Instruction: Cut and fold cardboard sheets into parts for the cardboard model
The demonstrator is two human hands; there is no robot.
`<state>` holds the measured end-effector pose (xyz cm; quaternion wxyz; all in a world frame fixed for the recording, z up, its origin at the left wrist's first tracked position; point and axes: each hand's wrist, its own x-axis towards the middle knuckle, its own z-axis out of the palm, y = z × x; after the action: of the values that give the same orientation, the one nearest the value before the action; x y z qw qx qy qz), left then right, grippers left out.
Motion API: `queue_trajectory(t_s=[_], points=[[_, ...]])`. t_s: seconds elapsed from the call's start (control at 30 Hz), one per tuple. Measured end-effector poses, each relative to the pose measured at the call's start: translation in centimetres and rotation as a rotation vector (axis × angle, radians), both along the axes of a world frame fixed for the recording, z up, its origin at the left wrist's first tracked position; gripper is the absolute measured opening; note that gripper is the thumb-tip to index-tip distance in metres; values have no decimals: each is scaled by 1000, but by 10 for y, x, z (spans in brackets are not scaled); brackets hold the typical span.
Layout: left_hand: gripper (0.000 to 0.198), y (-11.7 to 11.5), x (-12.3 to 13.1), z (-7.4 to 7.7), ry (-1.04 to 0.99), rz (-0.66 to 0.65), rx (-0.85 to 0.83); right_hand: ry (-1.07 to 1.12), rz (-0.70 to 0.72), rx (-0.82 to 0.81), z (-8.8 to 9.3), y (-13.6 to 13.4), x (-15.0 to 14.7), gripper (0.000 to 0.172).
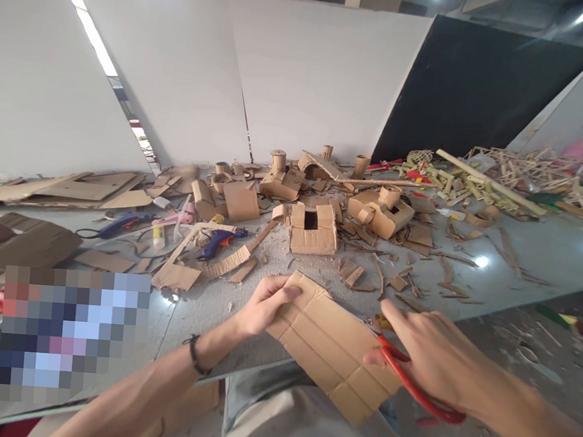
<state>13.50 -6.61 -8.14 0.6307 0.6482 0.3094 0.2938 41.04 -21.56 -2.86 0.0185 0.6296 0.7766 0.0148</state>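
Note:
My left hand [270, 303] grips the upper left corner of a creased piece of cardboard [332, 348], thumb on top. The piece is tilted over the table's front edge, above my lap. My right hand [422, 347] is closed round the red handles of a pair of scissors [401, 369]. The scissor blades lie along the cardboard's upper right edge, partly hidden by it. Beyond the piece, on the table, stands a small cardboard box [313, 236] with a square notch in its top.
Cardboard models [384, 212] and rolled tubes stand along the back, among scraps. Blue glue guns [220, 241] with cords lie at left, near a large cardboard piece [25, 243]. Bamboo sticks [488, 182] pile up at far right. White panels [321, 81] rise behind the table.

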Motion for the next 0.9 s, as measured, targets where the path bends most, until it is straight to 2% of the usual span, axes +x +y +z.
queue_trajectory(t_s=[0.17, 0.3, 0.43, 0.53, 0.6, 0.73, 0.8, 0.9], points=[[40, 1, -1, -1, -6, -20, 15, -55, 48, 67, -6, -5, -3, 23], [40, 0, 1, 1, -20, -53, 31, -57, -15, 60, -4, -9, -10, 26], [47, -11, 6, 7, -15, -186, 62, -82, 11, 118, -2, -10, -21, 28], [51, -17, 8, 11, -1, -262, 73, -14, 36, 104, 4, -3, -26, 29], [49, -15, 7, 10, -2, -222, 62, 90, -4, 33, 12, 2, -26, 24], [44, -3, 3, 4, -22, -53, 8, 229, -117, -68, 28, 5, -18, 20], [43, 1, 2, 2, -30, -2, -11, 210, -146, -78, 32, 2, -12, 25], [44, 0, 1, 2, -31, -3, -10, 111, -133, -63, 33, -4, -8, 35]])
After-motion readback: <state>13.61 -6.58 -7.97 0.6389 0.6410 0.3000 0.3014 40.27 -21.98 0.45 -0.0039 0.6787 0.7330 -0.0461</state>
